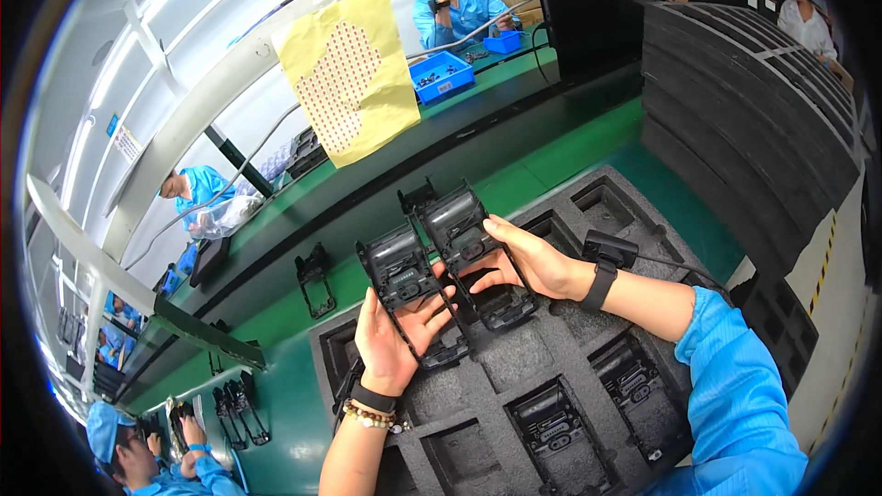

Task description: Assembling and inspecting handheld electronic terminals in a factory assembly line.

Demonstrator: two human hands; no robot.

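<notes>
Head view: we see two black plastic frames held up side by side above a grey foam tray [514,363], each with a rounded drum at its upper end and an open rectangle of bars below. The left hand [390,342] is clamped on the left frame [398,262], its thumb along the outer edge and its fingers behind the bars; the right hand [542,263] grips the right frame [457,219] from its outer side, thumb on the drum's end and fingers underneath. Holding both by the outer sides seems to leave their broad faces in plain sight. Whether the frames touch each other, we cannot tell. In the tray, two similar frames [554,432] [634,381] lie in near pockets, presumably shaped to keep them apart and unscratched. On the green bench [292,409] beyond the tray's left edge lies a loose frame [315,281], with a small group [241,409] standing or lying farther left. To the right, we see a tall stack of dark trays [735,133], piled probably to save room.
</notes>
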